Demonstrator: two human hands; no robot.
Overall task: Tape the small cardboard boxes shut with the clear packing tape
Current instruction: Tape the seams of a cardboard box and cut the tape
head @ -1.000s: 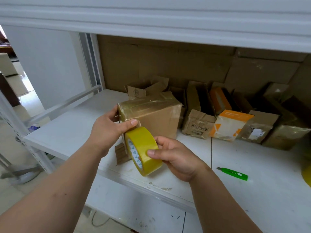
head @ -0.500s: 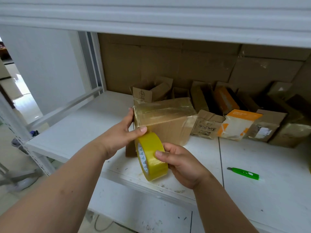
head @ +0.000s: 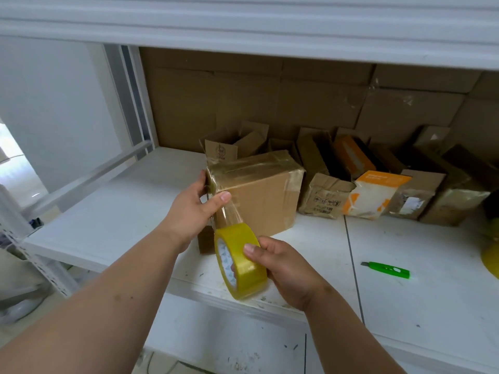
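Observation:
A small cardboard box (head: 266, 201) stands on the white shelf (head: 116, 211), its top and left edge wrapped in glossy clear tape. My left hand (head: 193, 209) grips the box's near left corner, thumb pressing the tape down on the front face. My right hand (head: 283, 268) holds a yellowish roll of packing tape (head: 240, 259) just below and in front of the box. A short clear strip of tape runs from the roll up to the corner under my thumb.
Several open small boxes (head: 326, 193) and an orange-and-white one (head: 375, 194) line the back of the shelf against large cardboard sheets. A green utility knife (head: 387, 269) lies to the right. Another yellow tape roll (head: 491, 259) shows at the right edge.
The roll has drawn down and away from the box's corner, so a clear strip now stretches between them. My left thumb stays pressed on the corner.

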